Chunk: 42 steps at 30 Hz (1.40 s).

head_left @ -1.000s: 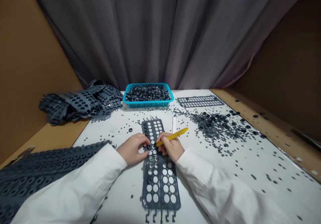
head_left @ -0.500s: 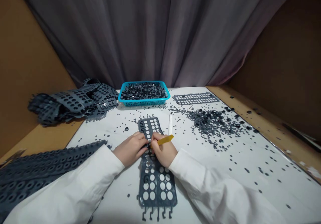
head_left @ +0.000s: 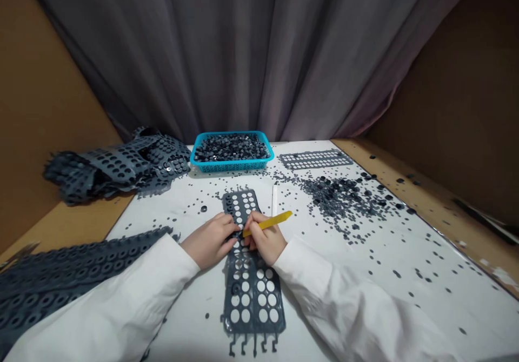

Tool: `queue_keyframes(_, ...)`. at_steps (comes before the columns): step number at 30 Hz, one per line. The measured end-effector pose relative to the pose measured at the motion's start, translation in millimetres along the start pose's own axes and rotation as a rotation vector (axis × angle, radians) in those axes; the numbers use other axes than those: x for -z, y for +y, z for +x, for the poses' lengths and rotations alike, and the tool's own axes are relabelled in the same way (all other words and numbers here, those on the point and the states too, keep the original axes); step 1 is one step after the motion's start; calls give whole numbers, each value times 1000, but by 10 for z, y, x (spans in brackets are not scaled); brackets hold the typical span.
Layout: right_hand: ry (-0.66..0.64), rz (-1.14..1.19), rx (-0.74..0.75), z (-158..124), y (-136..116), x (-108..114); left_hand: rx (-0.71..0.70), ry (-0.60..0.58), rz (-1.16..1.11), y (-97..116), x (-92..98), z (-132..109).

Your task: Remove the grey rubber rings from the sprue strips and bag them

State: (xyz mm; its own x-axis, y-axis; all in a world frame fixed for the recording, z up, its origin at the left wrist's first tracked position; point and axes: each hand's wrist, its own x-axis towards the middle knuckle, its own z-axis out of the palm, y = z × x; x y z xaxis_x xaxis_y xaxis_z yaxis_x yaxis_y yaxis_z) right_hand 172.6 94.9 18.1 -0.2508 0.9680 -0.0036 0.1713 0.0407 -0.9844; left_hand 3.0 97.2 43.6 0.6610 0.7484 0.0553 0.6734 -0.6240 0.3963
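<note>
Sheet: grey punched sheet (head_left: 252,292) lies flat on the white desk (head_left: 308,227), directly before the person.
Left hand (head_left: 211,240): fingertips press the sheet's upper half; grip state unclear.
Right hand (head_left: 264,241): grip clamped on yellow tool (head_left: 271,222), tip meeting the sheet.
Beyond: blue basket (head_left: 232,165) of dark discs.

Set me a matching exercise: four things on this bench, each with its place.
Things
1. turquoise plastic basket
2. yellow flat plastic tool
3. loose heap of small dark grey discs
4. pile of dark grey punched sheets

Places
A. far left, partly on the brown board
B. held in the right hand
C. at the back, before the curtain
D. on the white surface, at the right

Pairs: 1-C, 2-B, 3-D, 4-A
</note>
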Motion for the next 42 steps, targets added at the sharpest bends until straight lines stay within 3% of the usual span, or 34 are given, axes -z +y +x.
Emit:
queue_keyframes(9, -32, -85, 21, 35, -35, 18, -39, 7, 35, -3, -8, 2)
queue_keyframes(15, -39, -19, -6, 35, -15, 24, -51, 36, 26, -7, -20, 5)
queue_keyframes(21, -50, -159, 25, 66, -43, 26, -54, 14, 92, 2, -25, 6)
queue_keyframes(32, -39, -39, -46, 80, 0, 21, -115, 101, 392, -25, -272, -20)
queue_keyframes(38, 95, 186, -67, 74, 19, 72, -113, 167, 259, -72, -199, 19)
queue_keyframes(42, 236, 145, 113, 62, -18, 127, -84, 211, 107, -72, -106, 7)
